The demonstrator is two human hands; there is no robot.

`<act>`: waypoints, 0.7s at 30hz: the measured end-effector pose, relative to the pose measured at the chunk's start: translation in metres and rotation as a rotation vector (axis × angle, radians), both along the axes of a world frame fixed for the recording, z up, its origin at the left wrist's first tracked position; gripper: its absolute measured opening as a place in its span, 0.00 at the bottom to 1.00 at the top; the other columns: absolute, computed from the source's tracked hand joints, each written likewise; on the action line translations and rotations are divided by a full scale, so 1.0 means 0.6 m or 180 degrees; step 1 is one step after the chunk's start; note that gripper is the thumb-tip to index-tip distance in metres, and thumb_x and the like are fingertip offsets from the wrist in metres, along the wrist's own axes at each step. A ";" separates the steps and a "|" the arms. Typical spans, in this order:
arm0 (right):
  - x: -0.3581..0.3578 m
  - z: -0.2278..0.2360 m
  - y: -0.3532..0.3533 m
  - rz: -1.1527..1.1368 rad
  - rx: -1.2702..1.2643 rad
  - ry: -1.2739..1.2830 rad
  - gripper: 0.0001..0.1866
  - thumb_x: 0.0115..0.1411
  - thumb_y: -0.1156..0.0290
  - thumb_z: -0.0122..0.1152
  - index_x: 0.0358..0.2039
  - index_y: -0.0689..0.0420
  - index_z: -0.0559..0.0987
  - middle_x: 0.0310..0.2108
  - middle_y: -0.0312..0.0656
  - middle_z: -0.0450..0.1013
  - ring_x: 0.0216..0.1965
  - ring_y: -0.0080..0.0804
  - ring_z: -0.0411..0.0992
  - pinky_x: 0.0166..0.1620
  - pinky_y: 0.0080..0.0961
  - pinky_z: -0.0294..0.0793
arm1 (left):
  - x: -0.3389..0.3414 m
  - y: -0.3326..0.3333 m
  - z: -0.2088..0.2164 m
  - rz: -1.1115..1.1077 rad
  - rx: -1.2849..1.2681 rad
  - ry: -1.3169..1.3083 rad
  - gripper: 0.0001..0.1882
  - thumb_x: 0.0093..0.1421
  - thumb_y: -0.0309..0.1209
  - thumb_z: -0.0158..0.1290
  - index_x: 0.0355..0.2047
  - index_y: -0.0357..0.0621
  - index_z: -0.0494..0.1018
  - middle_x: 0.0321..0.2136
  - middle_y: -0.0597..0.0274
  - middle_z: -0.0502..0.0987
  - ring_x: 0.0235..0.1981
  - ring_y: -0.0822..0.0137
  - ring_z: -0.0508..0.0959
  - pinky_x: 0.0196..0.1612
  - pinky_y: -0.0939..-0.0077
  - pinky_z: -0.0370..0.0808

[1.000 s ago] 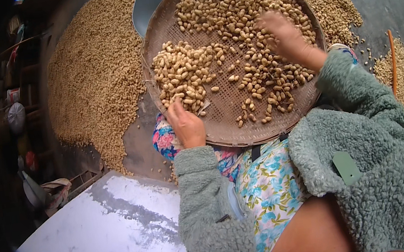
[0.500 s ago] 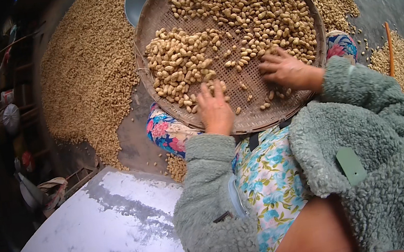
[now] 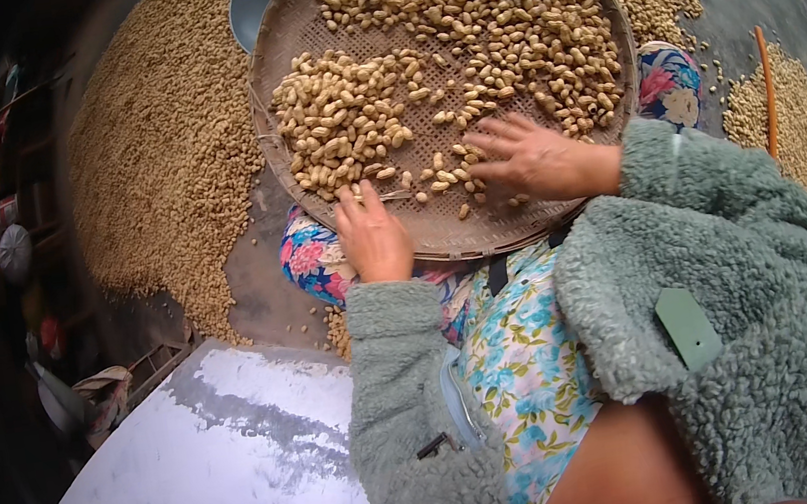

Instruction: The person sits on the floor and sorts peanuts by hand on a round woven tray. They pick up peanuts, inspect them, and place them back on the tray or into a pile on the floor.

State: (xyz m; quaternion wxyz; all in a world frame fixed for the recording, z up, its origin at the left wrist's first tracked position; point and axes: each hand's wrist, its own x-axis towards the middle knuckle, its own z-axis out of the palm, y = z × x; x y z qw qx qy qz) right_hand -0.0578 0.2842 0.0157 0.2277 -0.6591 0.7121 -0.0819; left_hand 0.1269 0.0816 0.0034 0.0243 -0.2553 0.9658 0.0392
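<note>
The right hand's [image 3: 533,157] fingers spread apart beside loose peanuts [image 3: 446,177]; the left's [image 3: 374,233] touch the near edge of a heap [image 3: 332,120], grip unclear. On the tray [image 3: 297,38], this heap stands largely separated; a larger spread [image 3: 539,44] remains unparted. Versus half a second earlier, the left hand lies farther left.

2 hands [image 3: 539,163] touch peanuts [image 3: 336,114] on a round woven tray [image 3: 292,36].

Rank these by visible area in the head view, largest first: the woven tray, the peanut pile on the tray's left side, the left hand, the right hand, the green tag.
1. Woven tray
2. Peanut pile
3. Left hand and right hand: too alike to rank
4. Green tag
</note>
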 end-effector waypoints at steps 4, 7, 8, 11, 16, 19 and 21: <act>0.018 -0.019 0.014 0.0414 -0.0322 0.0102 0.22 0.56 0.65 0.57 0.53 0.51 0.74 0.62 0.48 0.58 0.63 0.49 0.56 0.58 0.52 0.62 | 0.007 0.033 0.001 -0.0209 0.0413 -0.0274 0.21 0.54 0.24 0.53 0.51 0.41 0.70 0.58 0.44 0.64 0.56 0.43 0.66 0.55 0.54 0.69; -0.003 -0.020 0.030 -0.0003 -0.0476 -0.0269 0.12 0.55 0.68 0.57 0.40 0.56 0.79 0.52 0.47 0.68 0.54 0.45 0.66 0.51 0.43 0.69 | 0.011 0.054 -0.002 -0.0426 0.0684 0.0186 0.16 0.54 0.24 0.53 0.45 0.42 0.73 0.51 0.48 0.70 0.50 0.46 0.70 0.50 0.56 0.71; -0.012 -0.022 0.032 -0.0310 -0.0392 -0.0438 0.09 0.55 0.69 0.57 0.36 0.57 0.79 0.48 0.47 0.70 0.51 0.44 0.68 0.49 0.41 0.71 | 0.010 0.059 0.000 -0.0376 0.0832 0.0311 0.14 0.54 0.23 0.53 0.43 0.41 0.75 0.48 0.49 0.72 0.47 0.47 0.72 0.49 0.58 0.72; -0.024 -0.022 0.021 -0.1076 -0.0460 -0.0659 0.07 0.56 0.69 0.58 0.30 0.59 0.77 0.35 0.46 0.71 0.40 0.45 0.73 0.42 0.38 0.74 | -0.006 0.065 -0.005 -0.0509 0.1044 0.0851 0.10 0.55 0.23 0.54 0.38 0.41 0.77 0.38 0.56 0.76 0.39 0.52 0.76 0.42 0.62 0.74; -0.027 -0.050 -0.028 -0.1505 -0.0438 -0.0780 0.09 0.56 0.66 0.60 0.30 0.59 0.77 0.36 0.47 0.71 0.40 0.48 0.73 0.43 0.41 0.73 | -0.041 0.080 -0.014 -0.0313 0.2064 0.1142 0.11 0.55 0.23 0.54 0.39 0.39 0.76 0.32 0.52 0.77 0.29 0.55 0.78 0.33 0.64 0.75; -0.028 -0.063 -0.032 -0.1622 -0.0459 -0.1163 0.10 0.55 0.66 0.61 0.33 0.60 0.78 0.34 0.46 0.74 0.34 0.44 0.75 0.39 0.38 0.74 | -0.053 0.092 -0.020 0.0459 0.3448 0.1090 0.11 0.62 0.24 0.51 0.44 0.35 0.75 0.37 0.56 0.79 0.27 0.72 0.78 0.28 0.77 0.76; -0.027 -0.064 -0.022 -0.2009 -0.0427 -0.2007 0.11 0.54 0.67 0.62 0.34 0.61 0.78 0.31 0.45 0.76 0.30 0.39 0.76 0.36 0.35 0.75 | -0.063 0.102 -0.011 0.1380 0.4597 0.0854 0.13 0.65 0.24 0.49 0.49 0.34 0.72 0.38 0.57 0.79 0.29 0.73 0.78 0.30 0.81 0.77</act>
